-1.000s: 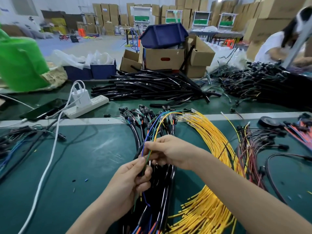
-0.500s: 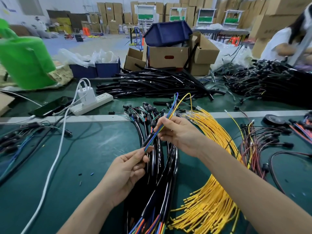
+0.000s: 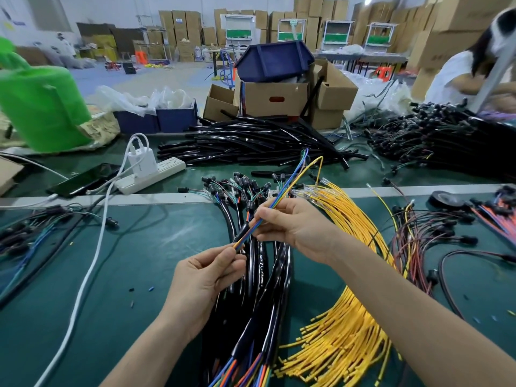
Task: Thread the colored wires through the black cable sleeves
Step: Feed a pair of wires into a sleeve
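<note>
My left hand [image 3: 203, 277] pinches the lower end of a short black cable sleeve [image 3: 241, 231], where coloured wire tips poke out. My right hand [image 3: 290, 224] pinches the bundle of coloured wires [image 3: 290, 181] just above the sleeve's upper end; blue, yellow and green strands rise up and to the right from my fingers. Both hands hover above a heap of sleeved black cables [image 3: 262, 280] lying down the middle of the green table [image 3: 125, 275]. A thick bunch of yellow wires [image 3: 351, 317] lies to the right of the heap.
A pile of loose black sleeves [image 3: 251, 141] lies across the far table. A white power strip [image 3: 152, 175] with a charger and a phone [image 3: 81, 181] sit at left. Red-brown cables [image 3: 427, 236] spread at right; dark cables [image 3: 36, 230] at left. Another person [image 3: 472, 74] works at far right.
My hands rose from the cable heap and drew apart. The right hand slid up along the coloured wires, so they now run straight through the sleeve and out beyond my fingers.
</note>
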The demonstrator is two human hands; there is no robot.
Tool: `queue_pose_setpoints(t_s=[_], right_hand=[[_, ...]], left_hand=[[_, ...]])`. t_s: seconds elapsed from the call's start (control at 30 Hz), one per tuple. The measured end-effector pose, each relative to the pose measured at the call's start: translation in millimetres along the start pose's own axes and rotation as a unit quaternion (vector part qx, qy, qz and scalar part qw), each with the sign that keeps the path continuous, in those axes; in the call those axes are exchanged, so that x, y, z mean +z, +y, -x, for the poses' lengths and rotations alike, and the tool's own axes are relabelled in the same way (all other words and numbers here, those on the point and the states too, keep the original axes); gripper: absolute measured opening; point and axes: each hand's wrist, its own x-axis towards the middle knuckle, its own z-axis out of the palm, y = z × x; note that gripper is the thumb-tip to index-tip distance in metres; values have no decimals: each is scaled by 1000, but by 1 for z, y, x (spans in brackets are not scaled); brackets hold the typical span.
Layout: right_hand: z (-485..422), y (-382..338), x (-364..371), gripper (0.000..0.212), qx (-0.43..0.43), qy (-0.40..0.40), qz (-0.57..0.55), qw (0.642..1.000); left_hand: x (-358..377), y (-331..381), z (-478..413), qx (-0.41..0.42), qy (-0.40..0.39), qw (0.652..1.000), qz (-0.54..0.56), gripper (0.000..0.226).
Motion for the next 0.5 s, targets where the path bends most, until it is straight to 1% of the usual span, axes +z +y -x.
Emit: queue_pose_setpoints(t_s=[0.13, 0.23, 0.3, 0.37, 0.4, 0.43, 0.5], right_hand=[[2, 0, 0, 9, 19, -6, -26, 999], [3, 0, 2, 9, 32, -14, -49, 998], [3, 0, 5, 9, 40, -16, -60, 997], [3, 0, 7, 11, 39, -11, -80, 996], [3, -1, 8, 13, 37, -4, -96, 995], [3, -3, 8, 14, 34, 3, -114, 993], [3, -5, 8, 15, 30, 12, -141, 989]], left_hand=[[3, 5, 3, 8, 3, 1000, 25, 16], [4, 9, 4, 7, 6, 997, 79, 17], [2, 12, 4, 1, 4, 994, 110, 28], [-2, 14, 3, -15, -11, 988, 153, 52], [-4, 15, 3, -31, -34, 981, 189, 64], [-6, 17, 3, -53, -64, 970, 229, 70], [-10, 20, 4, -100, -114, 940, 304, 72]])
